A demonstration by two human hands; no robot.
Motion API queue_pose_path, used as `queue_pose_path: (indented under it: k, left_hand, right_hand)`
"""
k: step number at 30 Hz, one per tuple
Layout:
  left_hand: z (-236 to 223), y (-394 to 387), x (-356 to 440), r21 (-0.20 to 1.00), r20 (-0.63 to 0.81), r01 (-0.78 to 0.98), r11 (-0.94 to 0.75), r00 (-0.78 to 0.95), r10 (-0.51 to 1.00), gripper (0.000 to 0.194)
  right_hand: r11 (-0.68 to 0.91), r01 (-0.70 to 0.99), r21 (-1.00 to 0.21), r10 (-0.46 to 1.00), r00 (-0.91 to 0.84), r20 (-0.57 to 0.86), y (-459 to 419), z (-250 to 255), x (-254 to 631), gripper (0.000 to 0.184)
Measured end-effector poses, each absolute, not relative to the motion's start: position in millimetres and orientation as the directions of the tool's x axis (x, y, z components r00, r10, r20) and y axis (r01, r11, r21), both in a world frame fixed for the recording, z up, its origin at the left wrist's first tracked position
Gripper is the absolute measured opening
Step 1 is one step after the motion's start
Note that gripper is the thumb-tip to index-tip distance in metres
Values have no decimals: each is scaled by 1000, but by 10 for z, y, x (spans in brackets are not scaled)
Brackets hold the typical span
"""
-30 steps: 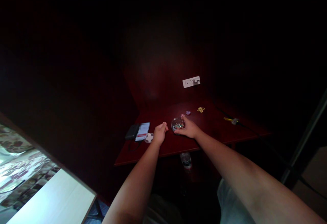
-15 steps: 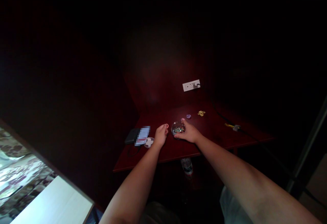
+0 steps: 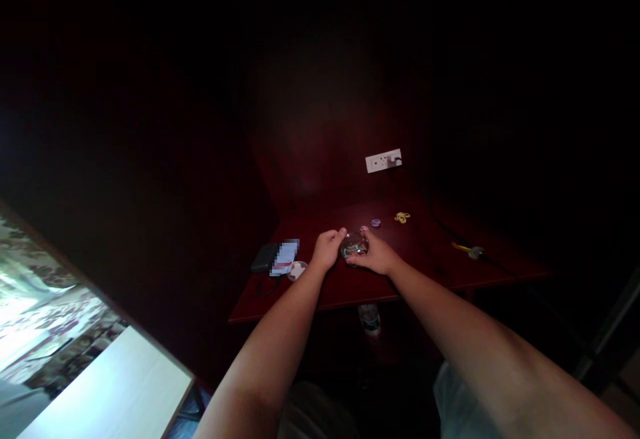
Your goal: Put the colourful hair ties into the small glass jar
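Observation:
A clear round jar (image 3: 354,245) with several coloured bands inside stands on the dark red table. My right hand (image 3: 377,253) curves around its right side, thumb at the near side and fingers at the far side. My left hand (image 3: 328,249) is closed at the jar's left edge, fingertips by the rim; what is in its fingers is hidden. Just beyond my right fingertips lies a small pink bundle (image 3: 365,229). Behind it are a purple bundle (image 3: 375,223) and a yellow bundle of bands (image 3: 402,217).
Left on the table (image 3: 250,309) are a black case (image 3: 263,257), a blurred-out phone-like item (image 3: 285,257) and a round clear lid-like piece (image 3: 297,270). A yellow-handled tool (image 3: 467,250) lies right, near a cable. A wall socket (image 3: 383,161) is behind; a bottle (image 3: 370,320) stands below.
My left hand has moved right, up to the jar's edge. The pink loop seen in its fingers before no longer shows. My right hand stays around the jar; the view has shifted slightly.

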State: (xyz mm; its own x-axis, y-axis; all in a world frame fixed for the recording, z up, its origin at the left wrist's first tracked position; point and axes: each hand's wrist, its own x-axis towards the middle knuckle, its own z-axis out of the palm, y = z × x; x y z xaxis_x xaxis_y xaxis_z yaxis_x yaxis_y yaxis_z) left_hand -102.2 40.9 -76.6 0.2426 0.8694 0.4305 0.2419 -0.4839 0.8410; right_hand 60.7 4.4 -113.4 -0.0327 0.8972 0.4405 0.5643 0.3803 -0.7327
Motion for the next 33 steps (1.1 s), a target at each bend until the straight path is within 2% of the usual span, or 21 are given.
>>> queue_pose_path:
  k: [2,5,11,14,16,19,22,26,30,33]
  left_hand:
    - [-835,413,-1019,909,367,156,-387,139,920,53]
    - [-970,395,-1024,980,198,-16,-198,11,980,53]
    - [-1026,359,-1099,973,77,-215,-86,-48,996,61]
    - [-985,351,-1136,965,0,-262,5,21,1000,66]
    - [-970,339,-1153,949,-2,-314,37,109,994,64]
    - [-978,320,-1173,904,66,-428,2,143,988,57]
    - [-1019,330,-1186,866,119,-497,-49,112,987,40]
    - [-1089,396,-1177,884,153,-448,-131,12,988,13]
    - [-1123,444,-1158,912,140,-373,-172,-111,984,21]
    - [-1126,435,-1161,903,157,-383,-192,-123,980,27]
  right_hand:
    - [372,568,-734,902,-34,431,35,-1123,611,75]
    - [374,574,-729,900,-34,435,23,-1109,617,74]
    - [373,556,-743,901,-25,433,15,-1111,618,75]
    - [373,519,-769,906,-22,423,30,-1138,614,76]
    - [377,472,-797,910,-27,414,46,-1162,609,78]
    - [388,406,-828,913,-48,404,61,-1183,600,79]
    - [392,383,-836,915,-67,398,62,-1184,595,76]
    - [394,385,-835,912,-51,406,60,-1178,590,76]
    - [403,357,-843,911,-70,406,58,-1175,587,76]
    - [399,329,-856,914,-71,399,62,-1177,584,77]
